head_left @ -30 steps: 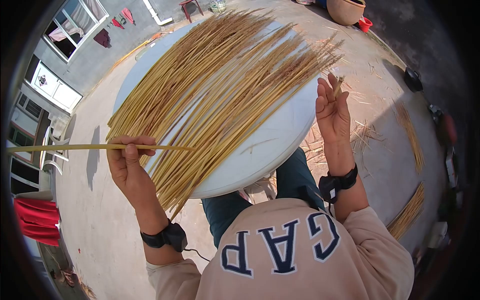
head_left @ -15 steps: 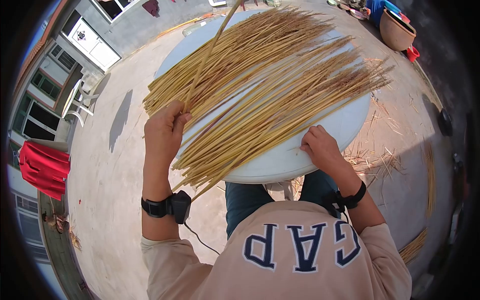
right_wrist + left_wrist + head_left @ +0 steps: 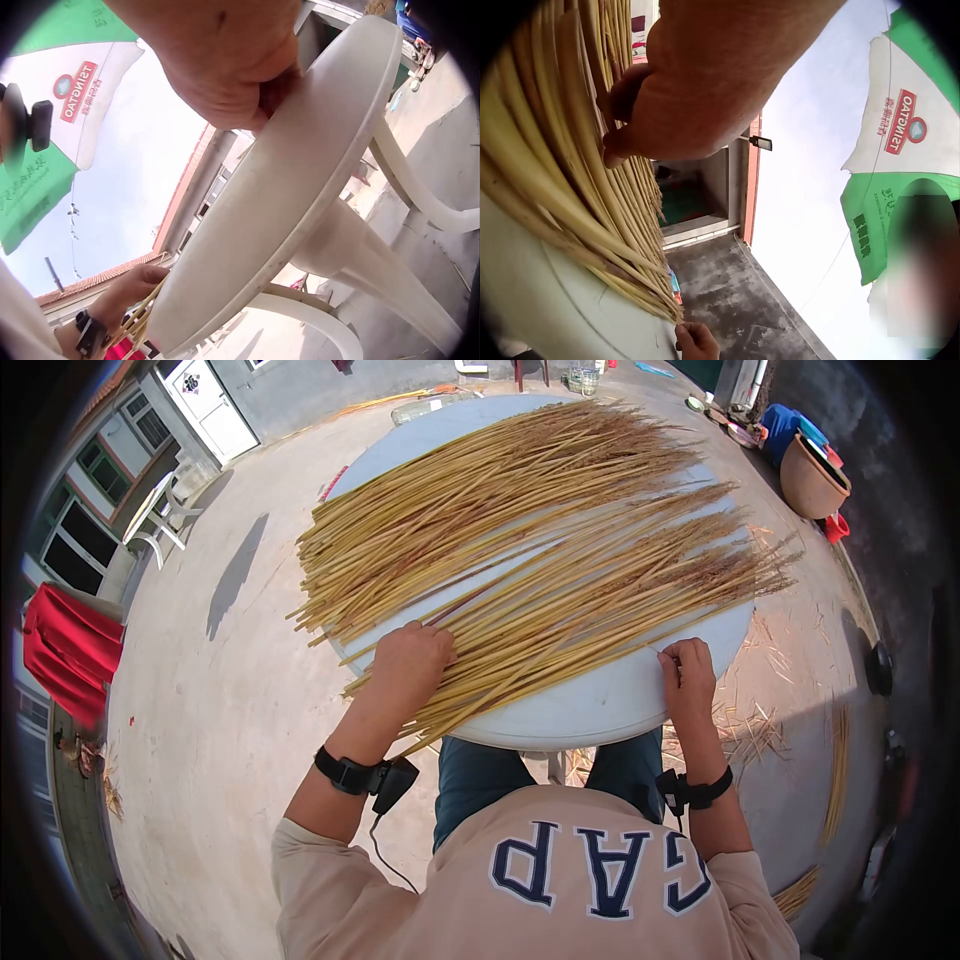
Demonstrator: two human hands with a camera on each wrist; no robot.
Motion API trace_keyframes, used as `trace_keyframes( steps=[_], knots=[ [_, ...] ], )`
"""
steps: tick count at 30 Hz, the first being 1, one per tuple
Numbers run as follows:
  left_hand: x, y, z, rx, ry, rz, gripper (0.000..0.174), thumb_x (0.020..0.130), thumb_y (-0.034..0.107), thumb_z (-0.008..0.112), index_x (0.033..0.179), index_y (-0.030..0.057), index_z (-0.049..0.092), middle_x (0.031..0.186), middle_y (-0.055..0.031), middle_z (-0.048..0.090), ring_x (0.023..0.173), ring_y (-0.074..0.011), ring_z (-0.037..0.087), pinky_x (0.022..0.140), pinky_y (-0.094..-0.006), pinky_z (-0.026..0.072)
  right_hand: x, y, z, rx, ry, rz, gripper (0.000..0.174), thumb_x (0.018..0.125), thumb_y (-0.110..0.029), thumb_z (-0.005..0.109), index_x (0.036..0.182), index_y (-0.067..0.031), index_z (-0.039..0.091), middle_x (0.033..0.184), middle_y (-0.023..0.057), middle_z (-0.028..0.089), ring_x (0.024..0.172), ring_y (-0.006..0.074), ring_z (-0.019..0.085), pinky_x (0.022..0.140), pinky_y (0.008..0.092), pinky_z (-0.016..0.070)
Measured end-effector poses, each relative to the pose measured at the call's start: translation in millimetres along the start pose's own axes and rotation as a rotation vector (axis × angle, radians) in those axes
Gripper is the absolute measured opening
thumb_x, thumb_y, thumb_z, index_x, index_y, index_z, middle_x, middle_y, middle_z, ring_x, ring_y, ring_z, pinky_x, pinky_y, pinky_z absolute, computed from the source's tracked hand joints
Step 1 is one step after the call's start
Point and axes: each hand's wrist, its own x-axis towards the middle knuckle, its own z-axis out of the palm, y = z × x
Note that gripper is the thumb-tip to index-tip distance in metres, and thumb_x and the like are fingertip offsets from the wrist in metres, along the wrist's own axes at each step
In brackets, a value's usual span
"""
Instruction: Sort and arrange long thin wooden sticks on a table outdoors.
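Observation:
My left hand (image 3: pixel 415 665) is down at the butt ends of the nearer layer of sorghum stalks (image 3: pixel 560 625), palm downward. In the left wrist view its curled thumb and finger (image 3: pixel 613 154) pinch among the stalks (image 3: pixel 570 150); exactly how many it holds I cannot tell. My right hand (image 3: pixel 690 670) is low over the table's near right edge, thumb and fingertips together on a thin pale bit of straw (image 3: pixel 650 648). The stalks lie side by side on a round white table (image 3: pixel 560 720), brown feathery heads to the right.
A thicker layer of stalks (image 3: pixel 450 510) covers the far side of the table. Straw scraps (image 3: pixel 755 735) litter the ground at right, near more stalk bundles (image 3: pixel 838 780). A clay pot (image 3: pixel 812 478) stands at back right, a white chair (image 3: pixel 158 515) at left.
My left hand has brought its long stalk down from upright onto the nearer layer and moved right. My right hand, first raised with a short husk, has come down to the table edge.

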Motion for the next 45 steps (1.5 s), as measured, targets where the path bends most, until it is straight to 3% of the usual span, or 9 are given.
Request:
trace_keyframes(
  steps=[4, 9, 16, 30, 35, 37, 40, 42, 45],
  knots=[
    [-10.8, 8.1, -4.9, -0.068, 0.079, 0.071, 0.012, 0.070, 0.019, 0.065, 0.070, 0.0093, 0.058, 0.069, -0.0055, 0.057, 0.069, -0.0233, 0.055, 0.058, -0.0352, 0.0460, -5.2, 14.7, 14.8, 0.053, 0.028, -0.036, 0.009, 0.076, -0.002, 0.059, 0.079, -0.0016, 0.050, 0.075, 0.0106, 0.048, 0.070, 0.0270, 0.049, 0.062, 0.0332, 0.0417],
    [-24.7, -3.0, -24.5, -0.209, 0.076, 0.053, 0.012, 0.070, 0.015, 0.066, 0.080, 0.0080, 0.062, 0.070, -0.0063, 0.058, 0.071, -0.0241, 0.056, 0.061, -0.0342, 0.0462, -6.5, 16.1, 13.4, 0.248, 0.070, 0.219, 0.006, 0.084, -0.003, 0.053, 0.080, -0.0001, 0.049, 0.073, 0.0083, 0.048, 0.065, 0.0172, 0.046, 0.063, 0.0266, 0.0403],
    [-39.8, -99.8, -8.4, -0.159, 0.113, -0.418, 0.011, 0.070, 0.011, 0.065, 0.081, 0.0118, 0.063, 0.073, -0.0049, 0.058, 0.074, -0.0245, 0.056, 0.064, -0.0368, 0.0467, -5.0, 8.3, 15.0, 0.208, 0.099, 0.179, 0.006, 0.083, -0.003, 0.053, 0.080, 0.0000, 0.049, 0.072, 0.0080, 0.048, 0.065, 0.0164, 0.047, 0.062, 0.0259, 0.0402],
    [-27.5, -87.8, 8.6, 0.090, 0.113, -0.159, 0.007, 0.076, 0.004, 0.059, 0.074, 0.0042, 0.052, 0.073, -0.0111, 0.055, 0.077, -0.0283, 0.052, 0.066, -0.0399, 0.0431, -2.3, 0.2, 8.6, 0.172, 0.152, 0.160, 0.007, 0.079, -0.001, 0.057, 0.079, 0.0000, 0.050, 0.072, 0.0119, 0.049, 0.065, 0.0249, 0.051, 0.059, 0.0311, 0.0417],
    [-27.6, -73.7, -24.5, -0.382, 0.186, -0.414, 0.003, 0.082, 0.000, 0.048, 0.084, 0.0006, 0.051, 0.075, -0.0147, 0.056, 0.066, -0.0306, 0.053, 0.061, -0.0376, 0.0422, -3.2, 4.0, 8.8, 0.185, 0.177, 0.116, 0.010, 0.077, -0.001, 0.059, 0.078, -0.0006, 0.049, 0.072, 0.0120, 0.049, 0.065, 0.0270, 0.051, 0.059, 0.0331, 0.0419],
    [-27.7, -69.3, -33.5, -0.460, 0.218, -0.386, 0.008, 0.084, 0.001, 0.047, 0.089, 0.0009, 0.053, 0.074, -0.0108, 0.058, 0.057, -0.0209, 0.050, 0.055, -0.0301, 0.0403, -4.4, 6.5, 8.9, 0.192, 0.191, 0.116, 0.010, 0.077, -0.001, 0.059, 0.079, -0.0008, 0.049, 0.072, 0.0126, 0.049, 0.064, 0.0272, 0.051, 0.059, 0.0329, 0.0417],
    [-21.4, -35.5, -49.0, -1.176, 0.132, -0.567, 0.014, 0.085, 0.006, 0.052, 0.098, 0.0014, 0.054, 0.075, -0.0009, 0.057, 0.057, -0.0023, 0.039, 0.051, -0.0171, 0.0310, -7.0, 13.9, 11.8, 0.258, 0.212, 0.154, 0.010, 0.077, 0.000, 0.058, 0.079, -0.0013, 0.048, 0.070, 0.0093, 0.049, 0.062, 0.0244, 0.049, 0.059, 0.0322, 0.0417],
    [-12.5, -7.2, -56.8, -1.292, 0.054, -0.544, 0.012, 0.084, 0.007, 0.052, 0.096, 0.0022, 0.054, 0.073, -0.0040, 0.058, 0.056, -0.0047, 0.040, 0.051, -0.0185, 0.0324, -11.1, 26.9, 10.0, 0.514, 0.266, 0.400, 0.014, 0.077, 0.001, 0.057, 0.089, -0.0020, 0.052, 0.077, 0.0057, 0.050, 0.067, 0.0194, 0.048, 0.061, 0.0290, 0.0414],
    [-4.2, 29.3, -53.2, -1.418, -0.038, -0.473, 0.012, 0.085, 0.008, 0.053, 0.095, 0.0025, 0.054, 0.072, -0.0038, 0.058, 0.056, -0.0046, 0.040, 0.051, -0.0181, 0.0322, 8.0, -4.1, -15.6, 0.309, 0.495, 0.218, 0.029, 0.077, 0.000, 0.057, 0.106, -0.0034, 0.053, 0.086, 0.0040, 0.049, 0.075, 0.0149, 0.045, 0.064, 0.0257, 0.0404]
  ],
)
